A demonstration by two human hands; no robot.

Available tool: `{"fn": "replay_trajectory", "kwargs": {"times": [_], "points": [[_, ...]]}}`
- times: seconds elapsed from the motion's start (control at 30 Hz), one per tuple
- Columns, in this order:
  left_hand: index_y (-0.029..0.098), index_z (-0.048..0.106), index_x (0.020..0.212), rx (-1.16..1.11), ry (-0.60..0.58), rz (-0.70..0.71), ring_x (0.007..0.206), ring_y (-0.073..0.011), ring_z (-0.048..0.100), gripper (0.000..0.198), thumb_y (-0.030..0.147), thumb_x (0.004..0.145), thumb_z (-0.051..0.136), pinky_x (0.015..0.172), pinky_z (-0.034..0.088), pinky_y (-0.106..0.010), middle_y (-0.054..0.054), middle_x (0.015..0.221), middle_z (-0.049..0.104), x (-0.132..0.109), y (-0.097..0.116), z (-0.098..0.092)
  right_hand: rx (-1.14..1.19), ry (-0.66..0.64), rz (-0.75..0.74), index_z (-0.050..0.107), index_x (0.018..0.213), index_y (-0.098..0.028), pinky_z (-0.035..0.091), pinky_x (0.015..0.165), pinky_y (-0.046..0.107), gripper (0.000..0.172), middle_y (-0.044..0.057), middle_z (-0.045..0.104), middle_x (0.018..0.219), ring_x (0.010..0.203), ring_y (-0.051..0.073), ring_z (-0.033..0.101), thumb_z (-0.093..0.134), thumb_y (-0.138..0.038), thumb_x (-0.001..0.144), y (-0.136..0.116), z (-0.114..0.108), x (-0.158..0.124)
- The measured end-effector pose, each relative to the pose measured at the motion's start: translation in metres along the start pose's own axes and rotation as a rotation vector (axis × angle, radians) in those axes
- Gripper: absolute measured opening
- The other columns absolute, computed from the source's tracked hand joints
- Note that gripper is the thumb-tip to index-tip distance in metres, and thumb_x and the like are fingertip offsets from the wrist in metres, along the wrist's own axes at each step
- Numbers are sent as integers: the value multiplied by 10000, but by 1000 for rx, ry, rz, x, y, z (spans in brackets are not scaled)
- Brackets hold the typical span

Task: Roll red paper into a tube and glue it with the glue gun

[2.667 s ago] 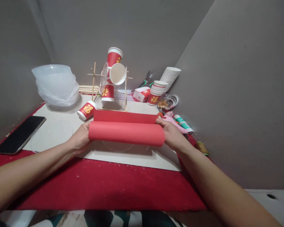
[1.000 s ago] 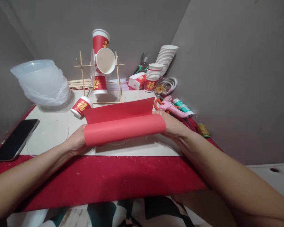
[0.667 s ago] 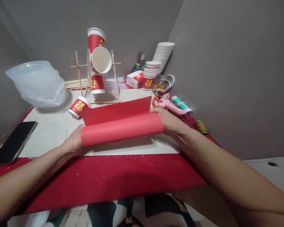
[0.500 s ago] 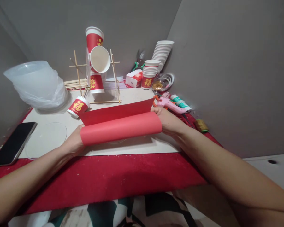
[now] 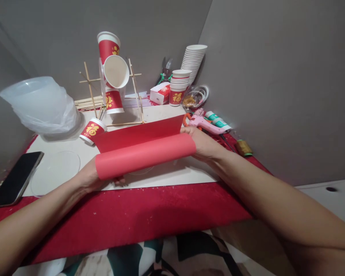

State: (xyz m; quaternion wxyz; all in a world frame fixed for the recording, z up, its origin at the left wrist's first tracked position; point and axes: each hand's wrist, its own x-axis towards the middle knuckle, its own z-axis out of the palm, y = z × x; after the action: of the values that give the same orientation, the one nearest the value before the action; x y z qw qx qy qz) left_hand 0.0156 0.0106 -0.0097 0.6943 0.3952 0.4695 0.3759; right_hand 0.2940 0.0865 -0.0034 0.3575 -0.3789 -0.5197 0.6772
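A sheet of red paper is curled over toward me above the white board, its far edge standing up. At its left end my left hand grips it; most fingers are behind the paper, and a few tips show beneath its lower edge. My right hand holds the other end, with its fingers largely hidden by the curl. Behind the paper stands a thin-stick frame carrying several red-and-white paper cups. One more paper cup lies tilted at the frame's left foot, sticks beside it.
On the left are a phone, a clear disc and a plastic bag. To the right lie a pink glue gun and a thread spool. Stacked cups, pliers and a small box stand at the back.
The view has shifted slightly. The paper's left end sits a little lower, and fingertips of my left hand now show under its edge. Both hands keep their hold.
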Motion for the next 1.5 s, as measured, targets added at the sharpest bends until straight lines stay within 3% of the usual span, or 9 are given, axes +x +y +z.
{"fn": "replay_trajectory", "kwargs": {"times": [0.23,0.53,0.77,0.97,1.03,1.23,1.5], "points": [[163,733,716,23,71,76,531,-148,562,214,260,590,877,518,454,-263,-22,602,668,1,-1,-2,-21,32,2,751,727,-225,487,408,220,322,-3,716,592,602,223,721,874,-213,429,-4,2,-2],[166,750,852,31,82,93,593,-164,603,285,262,617,881,563,498,-280,-36,734,720,1,-2,-4,-42,-21,-13,758,693,-218,489,382,250,252,-15,676,515,420,169,616,863,-228,464,0,-3,-1],[146,759,783,39,26,97,569,-155,614,211,245,637,875,551,504,-259,-36,677,721,1,1,-4,-88,-95,-36,739,698,-196,487,406,211,203,-36,632,467,419,131,601,835,-239,525,4,-8,1],[148,773,1057,-52,11,180,801,-228,711,332,249,743,806,788,573,-352,-89,956,785,4,0,-7,-63,-93,-43,758,764,-206,450,407,190,257,-21,695,563,465,134,632,844,-232,523,2,-8,2],[149,772,1060,-50,12,169,818,-232,715,327,227,744,800,785,576,-352,-96,1004,785,4,0,-7,-64,-89,-40,770,814,-204,451,409,192,308,-8,731,640,514,153,666,847,-229,517,2,-7,2],[118,783,890,27,-39,3,528,-202,648,240,231,681,815,522,514,-291,-96,632,729,0,1,-3,-55,-93,-37,774,852,-208,495,452,195,367,-5,744,676,613,185,717,857,-217,495,3,-7,2],[129,773,823,52,-24,28,544,-197,644,193,257,685,817,563,528,-308,-81,587,701,1,-3,-6,-72,-90,-21,779,876,-203,523,478,222,376,-6,742,672,614,197,723,858,-230,509,5,-7,3]]}}
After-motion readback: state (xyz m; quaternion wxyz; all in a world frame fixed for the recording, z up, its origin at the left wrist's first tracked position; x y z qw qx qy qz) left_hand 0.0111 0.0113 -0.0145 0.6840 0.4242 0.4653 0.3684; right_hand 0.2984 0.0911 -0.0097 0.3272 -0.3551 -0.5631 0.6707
